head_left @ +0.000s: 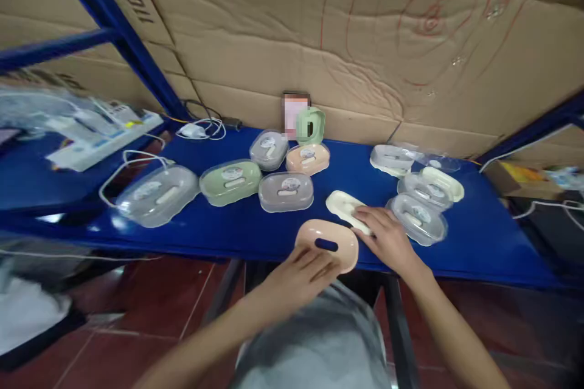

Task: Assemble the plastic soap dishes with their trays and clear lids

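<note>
My left hand point(303, 273) holds a peach oval soap-dish part point(329, 242) with a slot in its middle, at the front edge of the blue table point(237, 234). Just to its right, my right hand point(385, 237) rests on a cream oval tray point(343, 206) lying on the table, fingers closed over its near end. Several assembled soap boxes with clear lids lie beyond: a green one point(230, 181), a grey one point(286, 191), a peach one point(308, 158).
More clear-lidded boxes point(417, 217) and loose lids point(392, 159) lie at the right. A large clear box point(157, 194), white cables point(201, 129) and a power strip point(103, 137) sit left. Cardboard point(365, 42) backs the table. A green box point(311, 124) stands upright there.
</note>
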The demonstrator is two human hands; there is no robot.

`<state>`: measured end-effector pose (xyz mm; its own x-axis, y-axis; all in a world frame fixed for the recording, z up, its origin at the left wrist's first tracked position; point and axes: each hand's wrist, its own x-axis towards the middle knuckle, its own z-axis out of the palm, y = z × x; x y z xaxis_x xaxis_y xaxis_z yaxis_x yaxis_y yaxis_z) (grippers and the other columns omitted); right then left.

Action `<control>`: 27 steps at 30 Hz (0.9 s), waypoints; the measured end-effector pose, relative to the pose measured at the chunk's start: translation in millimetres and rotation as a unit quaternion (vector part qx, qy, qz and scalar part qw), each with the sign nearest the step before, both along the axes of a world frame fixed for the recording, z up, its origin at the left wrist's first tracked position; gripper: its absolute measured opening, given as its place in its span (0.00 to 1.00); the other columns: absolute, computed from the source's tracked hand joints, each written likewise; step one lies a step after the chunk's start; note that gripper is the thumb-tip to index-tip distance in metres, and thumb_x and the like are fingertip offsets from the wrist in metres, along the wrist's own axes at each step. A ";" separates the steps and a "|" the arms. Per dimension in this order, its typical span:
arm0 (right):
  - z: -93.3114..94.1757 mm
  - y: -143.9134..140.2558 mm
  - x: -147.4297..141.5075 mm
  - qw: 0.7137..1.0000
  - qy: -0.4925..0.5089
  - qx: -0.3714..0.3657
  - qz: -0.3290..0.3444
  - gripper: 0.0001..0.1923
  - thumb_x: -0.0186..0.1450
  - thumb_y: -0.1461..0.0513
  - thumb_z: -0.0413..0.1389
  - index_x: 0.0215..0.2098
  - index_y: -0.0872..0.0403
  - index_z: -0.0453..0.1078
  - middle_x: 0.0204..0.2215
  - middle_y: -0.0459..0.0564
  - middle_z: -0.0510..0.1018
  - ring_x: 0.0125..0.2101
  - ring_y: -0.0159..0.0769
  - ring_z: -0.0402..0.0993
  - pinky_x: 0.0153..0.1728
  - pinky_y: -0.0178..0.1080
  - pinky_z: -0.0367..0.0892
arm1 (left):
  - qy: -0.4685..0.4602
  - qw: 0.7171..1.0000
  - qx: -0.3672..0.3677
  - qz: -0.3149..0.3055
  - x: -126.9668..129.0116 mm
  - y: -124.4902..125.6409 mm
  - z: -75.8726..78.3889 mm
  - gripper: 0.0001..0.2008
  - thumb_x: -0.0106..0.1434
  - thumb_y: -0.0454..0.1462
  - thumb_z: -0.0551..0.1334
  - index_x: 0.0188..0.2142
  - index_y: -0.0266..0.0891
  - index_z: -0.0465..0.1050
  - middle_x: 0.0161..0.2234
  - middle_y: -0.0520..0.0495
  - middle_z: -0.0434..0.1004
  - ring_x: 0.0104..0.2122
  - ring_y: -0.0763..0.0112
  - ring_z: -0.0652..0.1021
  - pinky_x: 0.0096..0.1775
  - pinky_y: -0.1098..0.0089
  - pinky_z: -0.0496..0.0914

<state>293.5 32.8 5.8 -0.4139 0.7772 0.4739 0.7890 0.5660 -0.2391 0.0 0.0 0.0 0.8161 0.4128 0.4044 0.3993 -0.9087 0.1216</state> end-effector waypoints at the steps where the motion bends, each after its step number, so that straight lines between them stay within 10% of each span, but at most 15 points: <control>1: -1.0 -0.2 0.2 1.000 0.005 -0.023 0.012 0.13 0.75 0.57 0.60 0.56 0.51 0.74 0.55 0.58 0.83 0.55 0.51 0.81 0.55 0.58 0.77 | -0.018 1.000 -0.002 -0.005 -8.1 -5.5 3.3 0.18 0.77 0.29 0.55 0.62 0.33 0.72 0.56 0.40 0.80 0.51 0.56 0.78 0.58 0.52 0.71; 8: -10.3 -11.0 -8.7 0.986 0.051 -0.125 0.102 0.17 0.78 0.61 0.55 0.64 0.46 0.70 0.63 0.53 0.77 0.67 0.45 0.72 0.73 0.61 0.60 | -0.161 0.986 0.031 0.038 -26.1 -11.2 18.5 0.19 0.74 0.26 0.56 0.62 0.34 0.73 0.51 0.39 0.83 0.55 0.59 0.78 0.56 0.59 0.70; 16: -21.0 -43.1 -2.5 0.992 0.121 -0.022 -0.025 0.46 0.69 0.56 0.68 0.78 0.41 0.51 0.75 0.59 0.59 0.74 0.58 0.58 0.68 0.65 0.67 | -0.077 0.997 -0.001 0.018 21.3 37.4 6.3 0.23 0.76 0.28 0.54 0.68 0.37 0.68 0.59 0.39 0.80 0.59 0.56 0.77 0.62 0.54 0.69; 27: -16.0 -26.0 -12.3 0.989 0.137 -0.053 0.002 0.20 0.75 0.63 0.59 0.64 0.46 0.70 0.61 0.55 0.78 0.70 0.51 0.66 0.67 0.60 0.71 | -0.077 0.993 0.026 0.080 8.6 54.9 -5.8 0.20 0.78 0.33 0.57 0.67 0.38 0.68 0.62 0.38 0.77 0.65 0.53 0.74 0.66 0.48 0.69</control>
